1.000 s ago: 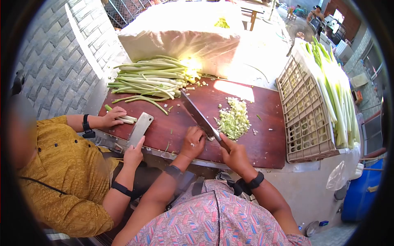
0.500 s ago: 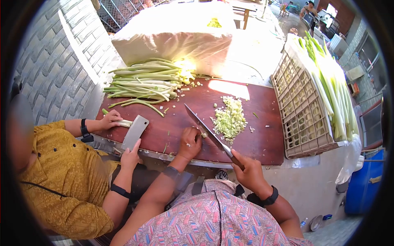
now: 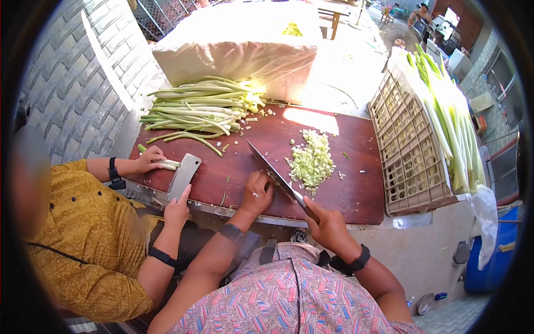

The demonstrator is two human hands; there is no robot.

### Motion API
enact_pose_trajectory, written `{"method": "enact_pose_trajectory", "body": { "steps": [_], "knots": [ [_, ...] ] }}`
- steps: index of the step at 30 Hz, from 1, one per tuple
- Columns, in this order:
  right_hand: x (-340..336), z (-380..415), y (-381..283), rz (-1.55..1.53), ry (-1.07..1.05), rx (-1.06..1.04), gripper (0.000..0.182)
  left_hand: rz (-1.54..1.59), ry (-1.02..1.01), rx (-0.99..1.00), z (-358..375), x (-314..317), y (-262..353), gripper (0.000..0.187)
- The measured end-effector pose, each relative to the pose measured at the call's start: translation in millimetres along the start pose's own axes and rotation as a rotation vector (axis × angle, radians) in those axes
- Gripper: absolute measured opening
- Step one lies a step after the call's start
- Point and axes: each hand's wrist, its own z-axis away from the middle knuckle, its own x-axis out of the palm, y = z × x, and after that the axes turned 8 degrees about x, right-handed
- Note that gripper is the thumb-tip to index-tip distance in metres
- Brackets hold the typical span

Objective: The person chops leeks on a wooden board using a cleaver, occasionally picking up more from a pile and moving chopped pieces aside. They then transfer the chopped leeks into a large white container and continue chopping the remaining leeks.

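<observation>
**A:** State the location of the knife (image 3: 276, 171).

**B:** Over the middle of the red tabletop (image 3: 361, 195), just left of the heap of chopped pieces (image 3: 310, 161). The blade runs diagonally, with its tip toward the far left. Whether the edge contacts the surface cannot be determined.

**A:** Report the right hand (image 3: 328, 228).

**B:** Fingers closed around the knife's handle.

**A:** Report the left hand (image 3: 258, 193).

**B:** Positioned just left of the blade, near the front edge of the tabletop. Fingers curled. The fingertips are not clearly visible; I cannot tell whether they pinch anything.

**A:** List the adjacent items.

**B:** Long stalks (image 3: 192, 111) lie stacked at the far left of the tabletop, before a pale draped block (image 3: 200, 58).

**A:** Describe the left side.

**B:** A second person (image 3: 94, 222) steadies a cut stalk (image 3: 169, 163) with one hand (image 3: 149, 160) and grips a cleaver (image 3: 183, 173) with the other (image 3: 177, 211). The cleaver's blade is at the stalk's end.

**A:** And the right side?

**B:** A plastic crate (image 3: 425, 207) stands tilted at the tabletop's right end, with a green-and-white bundle (image 3: 445, 122) along its far side.
</observation>
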Motion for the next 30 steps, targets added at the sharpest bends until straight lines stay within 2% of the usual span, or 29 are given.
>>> {"method": "enact_pose_trajectory", "body": {
  "steps": [3,7,10,12,16,20,30],
  "knots": [
    [6,-19,-15,0.16,-0.074,0.109,0.047,0.022,0.0,-0.018,0,-1,1,0.012],
    [20,-31,-4,0.119,-0.027,0.051,0.048,0.005,-0.004,-0.008,-1,-3,1,0.011],
    [14,-29,7,-0.062,0.05,0.037,0.049,0.025,-0.014,-0.018,-2,-4,1,0.011],
    [3,-19,8,0.032,0.066,0.04,0.05,0.047,-0.005,-0.023,-1,-3,3,0.011],
    [-10,5,8,0.019,0.06,-0.005,0.05,0.029,-0.04,-0.064,2,-2,1,0.01],
    [-15,15,2,0.077,0.034,-0.037,0.05,0.031,0.027,-0.036,3,2,0,0.01],
    [-1,-10,-11,0.185,-0.042,-0.011,0.048,0.005,0.014,-0.026,1,2,-2,0.011]
  ]
}}
